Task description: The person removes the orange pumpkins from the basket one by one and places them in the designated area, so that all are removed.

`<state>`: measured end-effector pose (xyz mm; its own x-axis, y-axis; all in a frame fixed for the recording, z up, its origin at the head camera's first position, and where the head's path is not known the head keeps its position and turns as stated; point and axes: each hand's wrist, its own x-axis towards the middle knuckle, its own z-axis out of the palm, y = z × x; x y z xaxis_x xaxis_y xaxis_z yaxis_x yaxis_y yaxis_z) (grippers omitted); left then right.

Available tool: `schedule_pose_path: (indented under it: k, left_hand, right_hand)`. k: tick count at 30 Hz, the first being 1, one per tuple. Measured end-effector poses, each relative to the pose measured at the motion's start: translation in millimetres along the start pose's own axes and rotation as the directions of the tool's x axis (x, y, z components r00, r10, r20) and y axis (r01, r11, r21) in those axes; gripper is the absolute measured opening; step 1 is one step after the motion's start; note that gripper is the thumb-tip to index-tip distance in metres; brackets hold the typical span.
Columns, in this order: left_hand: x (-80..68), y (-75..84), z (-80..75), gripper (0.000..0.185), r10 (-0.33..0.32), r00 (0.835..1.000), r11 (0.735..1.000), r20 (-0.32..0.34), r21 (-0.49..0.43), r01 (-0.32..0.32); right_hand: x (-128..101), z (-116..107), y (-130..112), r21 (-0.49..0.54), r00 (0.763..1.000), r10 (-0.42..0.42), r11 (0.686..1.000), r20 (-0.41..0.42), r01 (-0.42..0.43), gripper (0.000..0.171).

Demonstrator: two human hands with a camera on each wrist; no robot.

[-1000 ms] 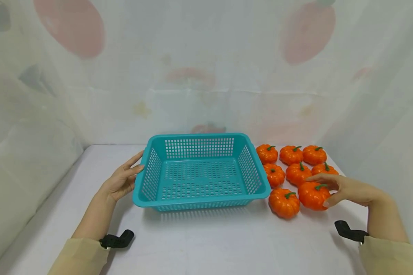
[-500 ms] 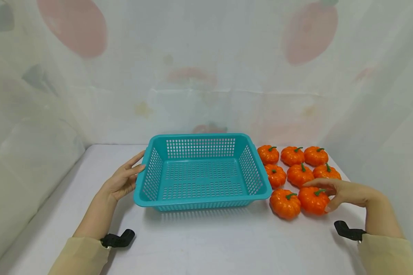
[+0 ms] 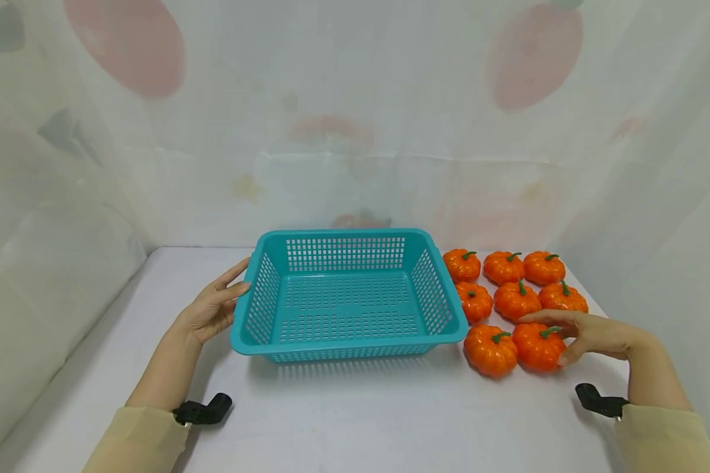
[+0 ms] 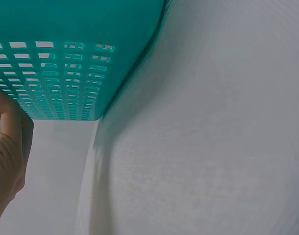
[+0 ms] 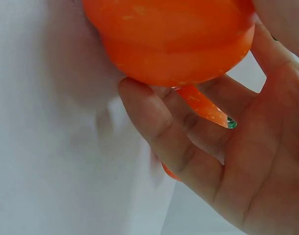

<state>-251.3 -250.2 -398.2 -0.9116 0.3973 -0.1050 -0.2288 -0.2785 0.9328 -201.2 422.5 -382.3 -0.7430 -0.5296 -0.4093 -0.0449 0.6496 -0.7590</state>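
Note:
My right hand (image 3: 591, 332) curls round a small orange toy pumpkin (image 3: 535, 349) with a green stem, at the front right of the group. Its thumb is at the near side and its fingertips are at the far side. In the right wrist view the pumpkin (image 5: 176, 41) fills the top, with a fingertip at its edge. At the left end of a turquoise plastic basket (image 3: 349, 349), my left hand (image 3: 210, 309) holds the rim, thumb on top. The left wrist view shows its bent fingers against the basket's perforated wall (image 4: 110, 29). Nothing lies in the basket.
Several more orange pumpkins (image 3: 516, 301) stand in rows right of the basket, one (image 3: 490, 351) directly left of the held pumpkin. A white cloth (image 3: 331, 420) covers the table. Pale printed curtains (image 3: 355, 98) close off the back and sides.
My right hand has lowered the pumpkin and brought it slightly nearer, into line beside the front pumpkin; over the last half second it moves very little. My left hand and the basket stay put.

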Motion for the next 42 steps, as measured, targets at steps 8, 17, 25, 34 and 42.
schedule_pose_path:
  k: [8,17,25,34,42]
  left_hand:
    - [1.0,-0.9,-0.6,0.067,0.000,1.000,1.000,0.015,-0.020,0.000]
    - [-0.4,0.9,1.8,0.068,0.001,1.000,0.999,0.016,-0.032,0.000]
    - [-0.3,0.0,0.1,0.068,-0.009,1.000,0.999,-0.002,-0.031,0.009]
    - [-2.1,4.9,3.6,0.069,-0.021,1.000,0.999,0.002,-0.028,0.021]
    - [2.0,9.8,4.4,0.070,-0.036,0.999,0.999,-0.025,0.024,0.037]
  right_hand:
    - [-3.1,-0.7,2.0,0.019,0.999,-0.035,0.999,-0.004,0.035,0.072]
    - [-7.4,-0.6,0.9,0.016,0.999,0.010,1.000,-0.031,-0.009,0.073]
    - [-10.6,-0.6,1.0,0.032,0.997,0.016,0.999,-0.070,-0.014,0.071]
    - [-21.4,1.0,-22.3,-0.091,0.953,-0.050,0.996,-0.298,0.024,0.056]
    - [4.3,26.4,-94.1,-0.220,0.745,-0.128,0.975,-0.654,-0.026,0.057]
